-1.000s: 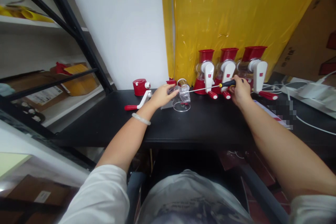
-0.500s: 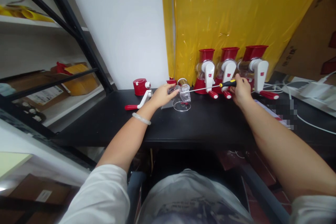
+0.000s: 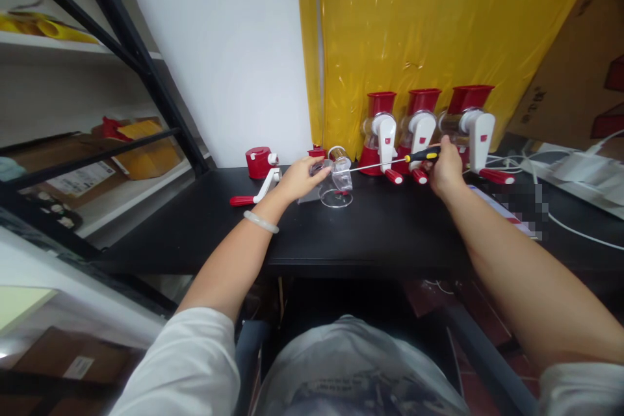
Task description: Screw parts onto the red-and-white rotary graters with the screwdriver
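Note:
My left hand (image 3: 308, 177) is closed around a clear plastic grater body (image 3: 342, 180), which lies over on its side on the black table. In my right hand (image 3: 446, 166) is a screwdriver (image 3: 415, 157) with a black and yellow handle; its long thin shaft points left and the tip meets the clear plastic. Behind this part a metal grating drum (image 3: 338, 153) shows. Left of my left hand stand a red grater piece (image 3: 259, 162) and a white crank with a red handle (image 3: 256, 193).
Three assembled rotary graters (image 3: 383, 133) with red hoppers and white cranks stand along the back, close to my right hand. White cables and a power strip (image 3: 580, 169) lie at the right. A black-framed shelf (image 3: 121, 39) with boxes rises at the left.
Both hands keep their hold, with the screwdriver tip still at the clear plastic. The whole view has shifted very slightly; nothing else has visibly moved.

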Action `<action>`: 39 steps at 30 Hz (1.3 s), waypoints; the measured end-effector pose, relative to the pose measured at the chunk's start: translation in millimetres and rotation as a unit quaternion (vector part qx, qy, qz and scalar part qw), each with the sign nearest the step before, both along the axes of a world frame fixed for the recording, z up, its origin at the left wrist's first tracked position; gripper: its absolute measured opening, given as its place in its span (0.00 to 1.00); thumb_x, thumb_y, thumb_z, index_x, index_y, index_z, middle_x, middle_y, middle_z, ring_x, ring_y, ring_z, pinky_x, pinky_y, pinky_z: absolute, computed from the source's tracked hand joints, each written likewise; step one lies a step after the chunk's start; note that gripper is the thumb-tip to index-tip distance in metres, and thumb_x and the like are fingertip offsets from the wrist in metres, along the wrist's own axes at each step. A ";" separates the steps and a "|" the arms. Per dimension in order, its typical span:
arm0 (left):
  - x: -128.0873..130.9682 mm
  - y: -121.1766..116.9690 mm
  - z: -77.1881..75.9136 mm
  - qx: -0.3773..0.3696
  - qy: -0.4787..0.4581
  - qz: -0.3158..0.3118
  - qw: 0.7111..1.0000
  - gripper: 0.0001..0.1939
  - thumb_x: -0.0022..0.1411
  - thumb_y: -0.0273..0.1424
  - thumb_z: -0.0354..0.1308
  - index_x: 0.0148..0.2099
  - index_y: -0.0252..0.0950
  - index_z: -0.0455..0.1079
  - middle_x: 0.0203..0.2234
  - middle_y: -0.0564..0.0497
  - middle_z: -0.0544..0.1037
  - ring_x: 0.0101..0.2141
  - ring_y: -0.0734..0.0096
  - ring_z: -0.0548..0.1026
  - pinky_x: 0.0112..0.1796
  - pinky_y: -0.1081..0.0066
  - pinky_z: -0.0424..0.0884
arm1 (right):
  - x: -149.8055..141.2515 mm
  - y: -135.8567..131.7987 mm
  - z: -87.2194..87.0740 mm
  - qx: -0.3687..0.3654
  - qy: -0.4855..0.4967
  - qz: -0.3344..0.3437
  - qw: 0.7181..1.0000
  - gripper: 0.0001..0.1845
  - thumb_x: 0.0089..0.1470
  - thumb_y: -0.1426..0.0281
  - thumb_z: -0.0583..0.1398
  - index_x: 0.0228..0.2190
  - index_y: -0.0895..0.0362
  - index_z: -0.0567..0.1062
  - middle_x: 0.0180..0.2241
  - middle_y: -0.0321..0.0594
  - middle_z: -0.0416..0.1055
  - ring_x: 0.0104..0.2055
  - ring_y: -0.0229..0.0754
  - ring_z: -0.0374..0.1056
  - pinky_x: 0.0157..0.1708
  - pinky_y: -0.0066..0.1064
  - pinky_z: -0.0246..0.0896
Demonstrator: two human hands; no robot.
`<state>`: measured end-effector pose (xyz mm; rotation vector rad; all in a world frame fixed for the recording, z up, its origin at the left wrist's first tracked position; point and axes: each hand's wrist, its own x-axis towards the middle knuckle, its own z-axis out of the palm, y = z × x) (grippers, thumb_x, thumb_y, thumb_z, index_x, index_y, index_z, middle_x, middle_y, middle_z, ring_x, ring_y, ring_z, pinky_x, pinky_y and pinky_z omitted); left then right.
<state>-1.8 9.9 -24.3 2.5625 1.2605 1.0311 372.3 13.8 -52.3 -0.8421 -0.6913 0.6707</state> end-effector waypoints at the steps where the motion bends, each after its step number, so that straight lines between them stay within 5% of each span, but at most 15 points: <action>1: 0.0 -0.1 0.1 0.000 0.000 0.000 1.000 0.25 0.76 0.44 0.61 0.66 0.33 0.77 0.63 0.36 0.81 0.63 0.49 0.79 0.66 0.50 0.72 | 0.4 0.4 -0.8 0.000 -0.008 -0.009 1.000 0.25 0.59 0.51 0.71 0.29 0.50 0.64 0.19 0.26 0.58 0.15 0.31 0.54 0.11 0.23 0.50; 11: 1.1 -1.3 0.7 0.004 0.004 0.002 1.000 0.24 0.77 0.42 0.61 0.66 0.34 0.77 0.63 0.37 0.81 0.63 0.49 0.79 0.66 0.50 0.71 | -10.3 -5.4 10.3 -0.019 0.093 -0.002 0.996 0.08 0.59 0.74 0.61 0.31 0.51 0.67 0.20 0.29 0.64 0.18 0.33 0.59 0.12 0.20 0.56; 18: 0.3 -0.7 -0.1 0.002 -0.005 0.000 1.000 0.24 0.76 0.43 0.62 0.65 0.35 0.78 0.63 0.37 0.81 0.63 0.49 0.79 0.65 0.50 0.72 | -4.9 -4.4 4.4 -0.023 0.040 -0.011 0.999 0.22 0.63 0.52 0.68 0.30 0.49 0.64 0.17 0.26 0.57 0.13 0.31 0.49 0.09 0.23 0.44; 27: 0.3 0.1 -0.5 0.000 -0.003 0.002 1.000 0.24 0.76 0.44 0.62 0.66 0.35 0.78 0.63 0.37 0.81 0.63 0.48 0.79 0.65 0.49 0.73 | -0.7 7.7 -1.8 0.003 0.062 -0.005 0.998 0.13 0.58 0.65 0.66 0.30 0.51 0.66 0.23 0.30 0.65 0.19 0.34 0.60 0.13 0.22 0.55; 34: -0.1 0.3 -0.9 -0.002 -0.003 0.003 1.000 0.25 0.76 0.44 0.62 0.66 0.35 0.78 0.63 0.37 0.81 0.63 0.48 0.79 0.65 0.49 0.72 | -2.0 1.7 -1.2 0.000 0.024 -0.030 0.999 0.25 0.65 0.48 0.65 0.28 0.51 0.64 0.21 0.29 0.59 0.16 0.31 0.53 0.12 0.21 0.50; 39: -0.2 1.3 -1.3 -0.003 -0.005 0.002 1.000 0.24 0.76 0.44 0.62 0.66 0.36 0.78 0.63 0.37 0.81 0.63 0.49 0.79 0.65 0.50 0.72 | -6.5 -1.5 2.3 -0.012 0.035 -0.035 0.999 0.17 0.64 0.63 0.66 0.28 0.52 0.65 0.21 0.28 0.61 0.16 0.29 0.54 0.13 0.19 0.52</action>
